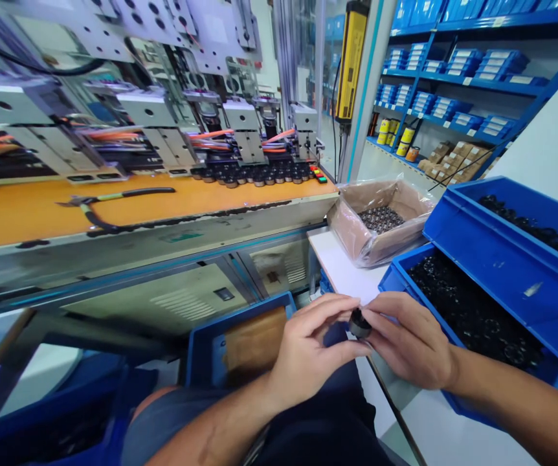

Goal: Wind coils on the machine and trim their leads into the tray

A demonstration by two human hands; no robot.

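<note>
Between my two hands, above my lap, is a small round black part (359, 323) with a greyish metallic band round its side. My left hand (315, 349) grips it from the left, thumb below and fingers above. From the right, the fingertips of my right hand (408, 336) press on the same part and hide some of it. Just beyond my right hand stands a blue bin (395, 268) full of small black pieces. Several similar round parts (254, 175) stand in rows on the orange worktop at the foot of the machine.
Pliers (99, 207) lie on the orange worktop (17, 213). A plastic-lined carton (351, 239) of small metallic parts sits on a white table (330, 255). Another blue bin (497, 252) rests tilted over the first. Below, a blue crate (193, 362) holds brown cardboard.
</note>
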